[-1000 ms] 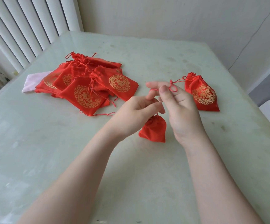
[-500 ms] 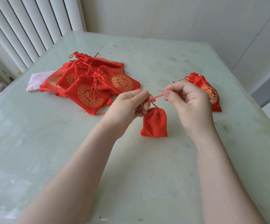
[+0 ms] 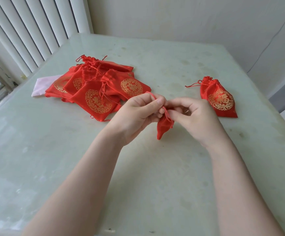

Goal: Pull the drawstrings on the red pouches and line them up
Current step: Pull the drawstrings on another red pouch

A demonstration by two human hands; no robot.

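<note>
Your left hand [image 3: 138, 114] and right hand [image 3: 192, 114] meet over tabletop [image 3: 172, 176] middle, both pinching drawstring [image 3: 166, 111] at neck of small red pouch [image 3: 164, 127]; pouch hangs between them, tip toward tabletop. Pile of flat red pouches [image 3: 97, 89] toward left edge, over pink cloth [image 3: 42, 86]. Cinched pouches [image 3: 218, 97] lie near right edge

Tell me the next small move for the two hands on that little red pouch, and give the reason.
Probably draw the hands apart to finish cinching. The left hand and right hand each pinch a red drawstring close together above the small pouch, which hangs gathered at the neck. Then it can go beside the closed pouch at the right, away from the pile of flat pouches.
</note>
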